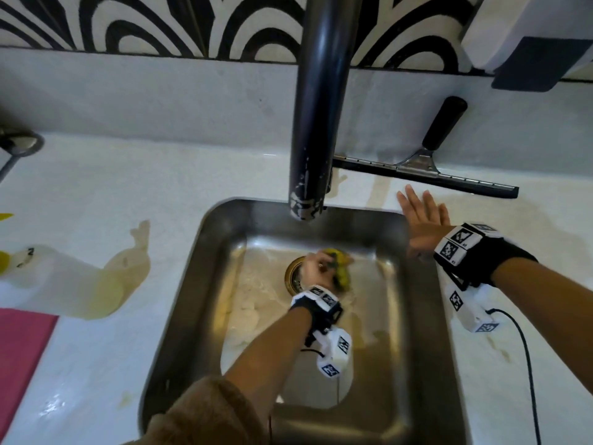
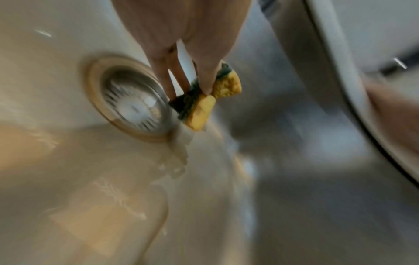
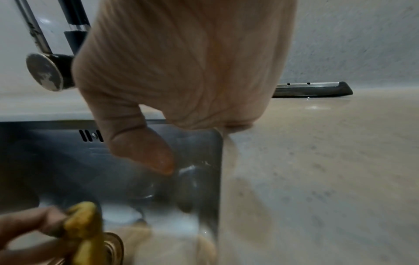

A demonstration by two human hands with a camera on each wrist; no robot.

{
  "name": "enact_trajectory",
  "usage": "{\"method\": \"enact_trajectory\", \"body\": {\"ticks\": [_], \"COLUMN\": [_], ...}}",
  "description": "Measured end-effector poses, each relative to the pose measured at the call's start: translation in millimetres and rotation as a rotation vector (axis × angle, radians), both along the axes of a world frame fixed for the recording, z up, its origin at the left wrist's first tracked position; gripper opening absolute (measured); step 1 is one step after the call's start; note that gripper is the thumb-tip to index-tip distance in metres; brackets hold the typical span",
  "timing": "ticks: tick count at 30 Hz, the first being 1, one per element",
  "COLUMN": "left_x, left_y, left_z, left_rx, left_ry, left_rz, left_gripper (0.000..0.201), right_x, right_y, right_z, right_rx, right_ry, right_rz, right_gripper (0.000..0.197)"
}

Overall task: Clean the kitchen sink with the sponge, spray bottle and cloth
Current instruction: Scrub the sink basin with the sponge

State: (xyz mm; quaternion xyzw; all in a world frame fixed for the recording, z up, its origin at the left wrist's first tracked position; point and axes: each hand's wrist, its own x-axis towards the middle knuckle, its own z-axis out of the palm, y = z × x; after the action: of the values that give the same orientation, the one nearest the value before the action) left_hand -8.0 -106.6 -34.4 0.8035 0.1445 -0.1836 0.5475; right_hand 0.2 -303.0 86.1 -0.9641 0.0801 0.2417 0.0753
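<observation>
Sponge point(image 2: 205, 100) (yellow with a green scrub side) sits squeezed in the left hand point(image 1: 316, 268), fingers point(image 2: 163, 78) curled round it, at 3 o'clock of the drain point(image 2: 129, 100) on the sink point(image 1: 199, 284) floor. Right hand point(image 1: 422, 220) lies flat, fingers straight, on the counter point(image 1: 160, 175) at the basin's 2 o'clock corner.

Head view: from above, looking steeply down into the sink point(image 1: 192, 284), tap point(image 1: 316, 107) very near the lens. Left wrist view: close, low inside the basin, facing along fingers to drain point(image 2: 133, 104) and sponge point(image 2: 204, 107). Right wrist view: at the sink's right rim, facing far; shares sponge point(image 3: 83, 231) and tap point(image 3: 45, 71) with the others.
</observation>
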Motion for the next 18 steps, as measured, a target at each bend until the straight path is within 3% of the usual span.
{"method": "enact_trajectory", "body": {"ticks": [2, 5, 9, 18], "left_x": [18, 48, 71, 82], "left_y": [43, 89, 123, 125], "left_z": [-1, -6, 18, 20], "left_rx": [0.073, 0.161, 0.075, 0.153], "left_ry": [0.029, -0.078, -0.096, -0.108], "left_rz": [0.175, 0.430, 0.622, 0.605], "left_gripper": [0.041, 0.021, 0.018, 0.022], "right_x": [2, 6, 12, 13], "right_y": [0, 5, 14, 18], "right_z": [-6, -11, -11, -12], "right_rx": [0.005, 0.067, 0.027, -0.038], "right_ry": [-0.057, -0.199, -0.270, -0.146], "right_rz": [-0.035, -0.131, 0.011, 0.082], "right_gripper": [0.108, 0.098, 0.109, 0.119]}}
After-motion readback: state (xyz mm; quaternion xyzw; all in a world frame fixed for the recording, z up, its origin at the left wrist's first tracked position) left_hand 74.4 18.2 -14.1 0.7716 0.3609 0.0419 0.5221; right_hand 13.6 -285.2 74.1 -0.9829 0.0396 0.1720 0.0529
